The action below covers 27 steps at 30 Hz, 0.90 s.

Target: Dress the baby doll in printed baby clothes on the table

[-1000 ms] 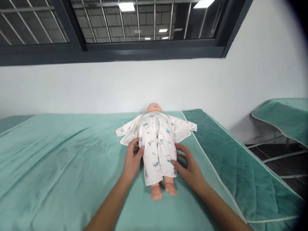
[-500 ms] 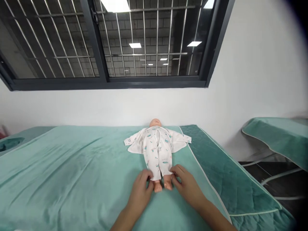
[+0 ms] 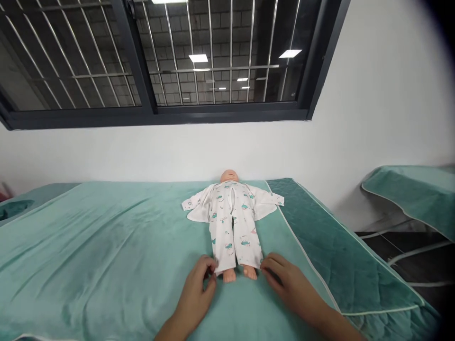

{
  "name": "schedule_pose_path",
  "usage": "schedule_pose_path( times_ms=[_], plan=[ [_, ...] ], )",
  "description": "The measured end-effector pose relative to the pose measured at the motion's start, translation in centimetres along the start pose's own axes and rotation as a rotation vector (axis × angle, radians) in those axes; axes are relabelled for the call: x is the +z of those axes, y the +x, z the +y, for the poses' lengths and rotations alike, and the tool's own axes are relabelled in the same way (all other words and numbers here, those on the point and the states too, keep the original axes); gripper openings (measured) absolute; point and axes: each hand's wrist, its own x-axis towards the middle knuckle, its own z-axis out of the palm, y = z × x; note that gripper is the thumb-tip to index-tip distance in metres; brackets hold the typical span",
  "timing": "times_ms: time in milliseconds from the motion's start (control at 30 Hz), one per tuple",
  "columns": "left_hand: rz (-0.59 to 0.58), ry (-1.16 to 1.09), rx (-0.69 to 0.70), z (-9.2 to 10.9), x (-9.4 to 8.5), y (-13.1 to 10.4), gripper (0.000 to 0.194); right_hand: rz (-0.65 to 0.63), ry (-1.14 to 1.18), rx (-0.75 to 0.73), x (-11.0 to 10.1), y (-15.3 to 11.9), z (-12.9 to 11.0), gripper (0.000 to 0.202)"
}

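A baby doll [image 3: 229,175] lies on its back on a green sheet [image 3: 106,255], head toward the wall and bare feet toward me. It wears a white patterned top [image 3: 266,200] with both sleeves spread wide and white patterned pants [image 3: 224,241]. My left hand [image 3: 195,291] pinches the outer corner of the left pant cuff between thumb and fingers. At the outer edge of the right cuff, my right hand [image 3: 289,284] has its fingertips closed on the fabric. Both of the doll's feet stick out below the cuffs.
A darker green quilted pad [image 3: 330,255] runs along the right side of the bed. Behind stand a white wall [image 3: 177,151] and a dark-framed barred window [image 3: 227,113]. Another green-covered surface [image 3: 419,189] is at the far right, with pale metal legs below it.
Both hands have moved apart, outward from the doll's legs. The pant legs are now spread wider and lie flatter, and the doll's feet are further apart. The view has tilted slightly.
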Motion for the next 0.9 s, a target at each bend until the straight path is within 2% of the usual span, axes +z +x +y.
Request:
schedule_pose_path(
  times_ms=[133, 300, 500, 633, 700, 800, 900],
  plan=[
    [0.028, 0.02, 0.052, 1.0, -0.6, 1.7, 0.021, 0.067, 0.051, 0.0, -1.1, 1.5, -0.1, 0.017],
    [-0.104, 0.174, 0.121, 2.6, 0.6, 2.6, 0.024, -0.007, 0.109, -0.042, -0.3, 2.5, -1.6, 0.015],
    [-0.184, 0.15, 0.097, 2.6, 1.2, 2.4, 0.026, 0.0, 0.267, 0.053, 1.2, 2.4, -1.6, 0.011],
    [-0.24, 0.068, 0.065, 2.5, 1.1, 2.2, 0.028, -0.022, 0.31, 0.074, 1.1, 2.1, -1.5, 0.015],
    [-0.223, 0.015, -0.012, 2.0, 0.8, 2.6, 0.028, -0.065, 0.31, 0.019, 0.4, 2.2, -1.1, 0.015],
    [-0.091, 0.001, -0.118, 0.2, 0.2, 4.8, 0.026, -0.105, 0.252, -0.099, -1.2, 3.8, 0.9, 0.016],
    [0.041, 0.251, -0.053, -2.2, -0.6, 8.7, 0.018, 0.058, 0.07, -0.072, -2.2, 7.5, 4.2, 0.018]
  ],
)
